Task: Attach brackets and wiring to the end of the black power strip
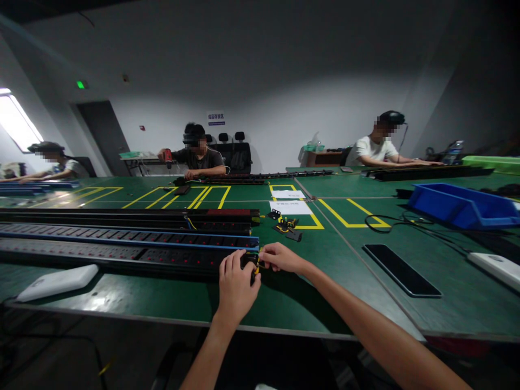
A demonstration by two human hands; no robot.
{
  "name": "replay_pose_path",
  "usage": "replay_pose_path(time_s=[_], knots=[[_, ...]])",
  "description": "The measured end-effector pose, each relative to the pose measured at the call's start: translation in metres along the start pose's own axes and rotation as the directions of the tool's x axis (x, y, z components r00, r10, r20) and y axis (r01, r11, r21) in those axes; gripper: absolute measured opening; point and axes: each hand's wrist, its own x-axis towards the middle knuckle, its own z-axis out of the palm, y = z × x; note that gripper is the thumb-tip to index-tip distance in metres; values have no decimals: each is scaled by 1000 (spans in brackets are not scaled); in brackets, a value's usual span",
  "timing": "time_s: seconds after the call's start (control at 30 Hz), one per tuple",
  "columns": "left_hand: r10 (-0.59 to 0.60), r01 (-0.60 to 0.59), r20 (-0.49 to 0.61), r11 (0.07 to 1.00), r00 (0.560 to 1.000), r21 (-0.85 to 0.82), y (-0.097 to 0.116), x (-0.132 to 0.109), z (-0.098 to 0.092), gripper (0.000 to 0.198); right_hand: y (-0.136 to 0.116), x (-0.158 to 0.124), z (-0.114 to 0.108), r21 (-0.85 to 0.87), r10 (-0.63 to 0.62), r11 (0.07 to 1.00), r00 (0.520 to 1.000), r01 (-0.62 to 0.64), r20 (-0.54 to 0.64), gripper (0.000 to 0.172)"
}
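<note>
- Hard to read: my left hand [235, 287] covers the right end of the nearest power strip [122, 254], so I cannot make out the end face.
- The yellow piece [258, 264] between my hands is too small and too shadowed to identify.
- Cut off: the strip's left end runs out at the picture's left edge.
- Long axis: the strip lies flat on the green table [284, 309], running left to right, roughly parallel to the near edge. Its right end points toward my right hand [282, 257].
- Position: it is the front one of a row, with a blue-edged strip [122, 235] just behind it and a black housing [122, 216] behind that.
- Left fingers: curled down over the strip's right end, clenched on it.
- Right fingers: just beyond that end, pinched on the yellow piece, which sits against the strip's end.
- Nearby: a white device [57, 281] lies by the near edge to the left, and a dark phone [400, 269] lies well apart to the right.
</note>
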Motion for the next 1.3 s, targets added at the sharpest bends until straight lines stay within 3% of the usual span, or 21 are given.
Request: replay_pose_path(time_s=[0.43,0.77,1.3], knots=[[11,-11,0,1000,1000,13,-1,1,0,10,3,3,3,22,11,1000,998,-9,-61,37],[18,-18,23,999,1000,32,-1,1,-1,12,3,7,5,-88,-53,995,993,43,-109,23],[-7,7,6,1000,1000,25,1,2,0,8,-4,6,3,36,-149,988,985,152,-87,24]])
